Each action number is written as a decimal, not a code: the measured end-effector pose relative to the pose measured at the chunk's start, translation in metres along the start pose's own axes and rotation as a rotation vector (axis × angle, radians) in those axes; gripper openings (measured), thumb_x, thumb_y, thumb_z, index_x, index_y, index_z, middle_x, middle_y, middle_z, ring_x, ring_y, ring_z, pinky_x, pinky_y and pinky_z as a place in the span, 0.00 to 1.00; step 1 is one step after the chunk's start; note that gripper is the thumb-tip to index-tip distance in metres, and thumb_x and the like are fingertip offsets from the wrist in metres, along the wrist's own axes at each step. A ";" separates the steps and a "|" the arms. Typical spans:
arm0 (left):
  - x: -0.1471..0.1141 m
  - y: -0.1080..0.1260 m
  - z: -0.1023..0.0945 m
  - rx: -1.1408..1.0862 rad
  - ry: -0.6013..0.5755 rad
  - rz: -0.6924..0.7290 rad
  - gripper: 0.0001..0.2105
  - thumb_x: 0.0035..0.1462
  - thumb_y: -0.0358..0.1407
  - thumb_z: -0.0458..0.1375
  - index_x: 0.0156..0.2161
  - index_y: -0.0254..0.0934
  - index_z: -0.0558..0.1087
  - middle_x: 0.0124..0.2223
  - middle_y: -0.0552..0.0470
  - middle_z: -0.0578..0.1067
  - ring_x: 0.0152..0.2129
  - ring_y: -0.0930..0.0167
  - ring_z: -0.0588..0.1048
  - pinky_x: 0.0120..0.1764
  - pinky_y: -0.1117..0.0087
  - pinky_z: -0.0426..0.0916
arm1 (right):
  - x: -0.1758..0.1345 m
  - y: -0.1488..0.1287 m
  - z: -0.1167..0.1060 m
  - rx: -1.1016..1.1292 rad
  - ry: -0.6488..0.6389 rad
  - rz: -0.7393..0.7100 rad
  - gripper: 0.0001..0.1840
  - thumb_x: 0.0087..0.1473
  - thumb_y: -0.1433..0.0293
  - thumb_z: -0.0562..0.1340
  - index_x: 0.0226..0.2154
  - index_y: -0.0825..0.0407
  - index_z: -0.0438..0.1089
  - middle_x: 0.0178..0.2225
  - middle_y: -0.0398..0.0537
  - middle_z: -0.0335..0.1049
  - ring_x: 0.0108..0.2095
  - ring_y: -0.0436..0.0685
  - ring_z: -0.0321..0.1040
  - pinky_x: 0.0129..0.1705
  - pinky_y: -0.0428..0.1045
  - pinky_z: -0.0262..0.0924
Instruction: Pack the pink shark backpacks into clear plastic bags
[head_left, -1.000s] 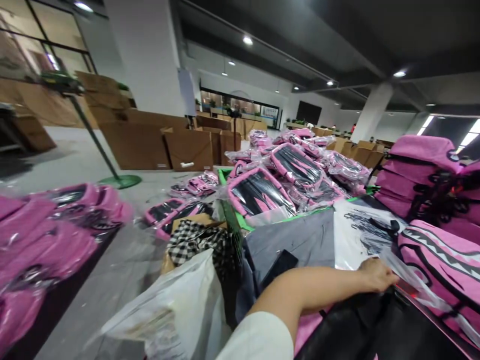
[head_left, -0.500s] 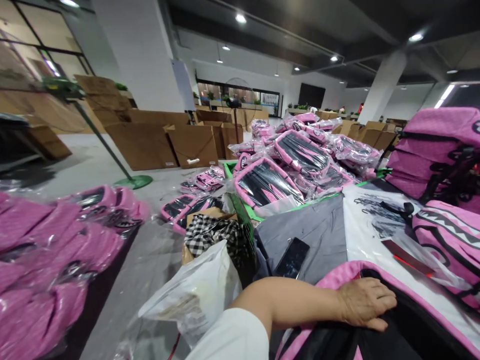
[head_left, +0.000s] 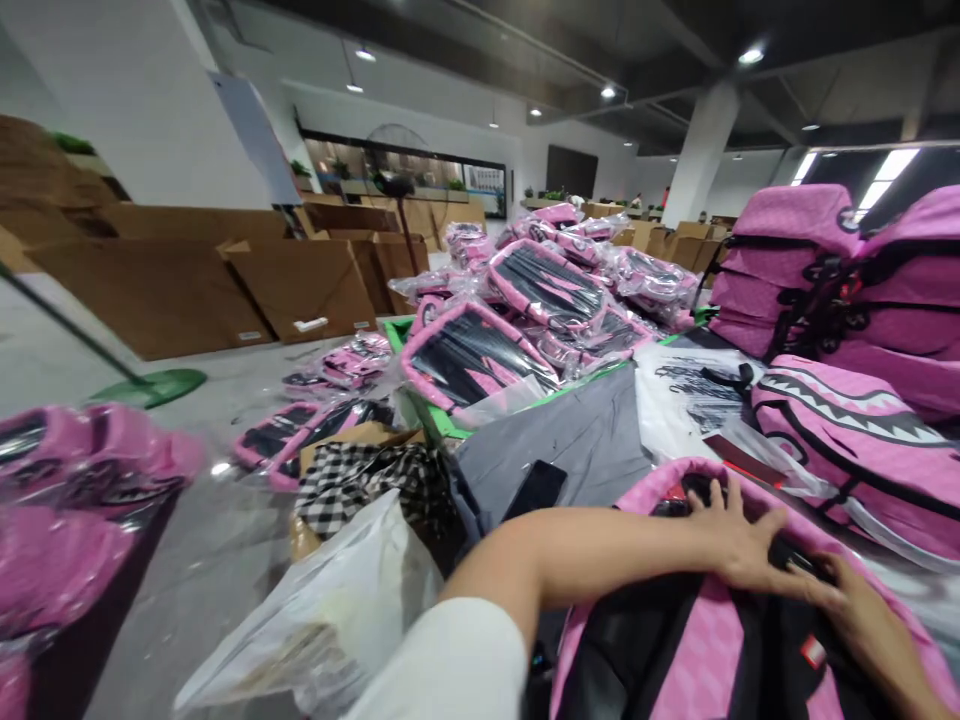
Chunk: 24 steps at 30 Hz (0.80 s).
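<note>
In the lower right of the head view lies a pink and black backpack (head_left: 720, 640), its black strap side facing up. My left hand (head_left: 739, 545) rests on its upper part with the fingers spread, close to the pink rim. From the right edge comes my right hand (head_left: 866, 610), laid on the same backpack beside a short black strap (head_left: 799, 560). The two hands meet near my left thumb. How the right fingers are bent is partly hidden. Another pink backpack (head_left: 847, 410) with a zigzag tooth pattern lies just beyond.
Plastic-wrapped pink backpacks (head_left: 480, 355) are heaped beyond the grey table cover (head_left: 592, 420). A phone (head_left: 536, 488) lies on the cover. Stacked pink backpacks (head_left: 787, 260) rise at the right. A white plastic bag (head_left: 330, 610) and a checked cloth (head_left: 367, 485) are left of my arm. Cardboard boxes (head_left: 300, 285) stand behind.
My view has swung to the right. The right hand has come into view on the backpack. My left hand has spread its fingers, and the backpack's straps and pink middle panel now show.
</note>
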<state>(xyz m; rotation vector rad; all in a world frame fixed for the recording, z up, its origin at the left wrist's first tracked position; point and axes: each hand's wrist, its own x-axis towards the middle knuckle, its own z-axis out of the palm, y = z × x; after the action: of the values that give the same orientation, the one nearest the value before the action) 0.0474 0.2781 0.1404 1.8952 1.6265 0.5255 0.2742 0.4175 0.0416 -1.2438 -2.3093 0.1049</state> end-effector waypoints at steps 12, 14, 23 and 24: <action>-0.008 -0.021 0.072 0.289 0.202 0.067 0.32 0.63 0.54 0.56 0.69 0.48 0.61 0.75 0.33 0.47 0.71 0.41 0.39 0.66 0.35 0.42 | 0.006 -0.086 -0.069 -0.362 -0.181 0.266 0.18 0.62 0.74 0.62 0.53 0.47 0.71 0.59 0.52 0.71 0.60 0.59 0.65 0.59 0.51 0.58; -0.010 -0.026 0.079 0.386 0.272 0.067 0.31 0.62 0.54 0.58 0.67 0.50 0.63 0.73 0.34 0.53 0.71 0.42 0.45 0.66 0.38 0.46 | 0.012 -0.067 -0.078 -0.334 -0.215 0.318 0.22 0.58 0.74 0.67 0.55 0.46 0.70 0.58 0.51 0.72 0.58 0.59 0.67 0.55 0.50 0.60; 0.006 -0.042 0.087 0.569 0.335 0.123 0.31 0.61 0.56 0.57 0.66 0.47 0.67 0.70 0.31 0.62 0.69 0.39 0.53 0.64 0.38 0.51 | 0.045 -0.038 -0.054 -0.295 -0.299 0.484 0.24 0.45 0.68 0.78 0.44 0.52 0.73 0.43 0.51 0.76 0.45 0.63 0.72 0.42 0.50 0.63; 0.006 -0.041 0.086 0.561 0.334 0.122 0.31 0.61 0.55 0.57 0.65 0.46 0.67 0.70 0.31 0.62 0.69 0.39 0.53 0.64 0.37 0.52 | 0.037 -0.048 -0.055 -0.305 -0.276 0.479 0.23 0.49 0.70 0.75 0.48 0.53 0.72 0.48 0.55 0.75 0.50 0.64 0.71 0.46 0.52 0.64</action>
<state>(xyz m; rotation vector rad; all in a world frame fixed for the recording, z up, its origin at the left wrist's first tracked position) 0.0726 0.2722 0.0482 2.4261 2.0407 0.4887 0.2474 0.4103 0.1187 -2.0370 -2.2579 0.0958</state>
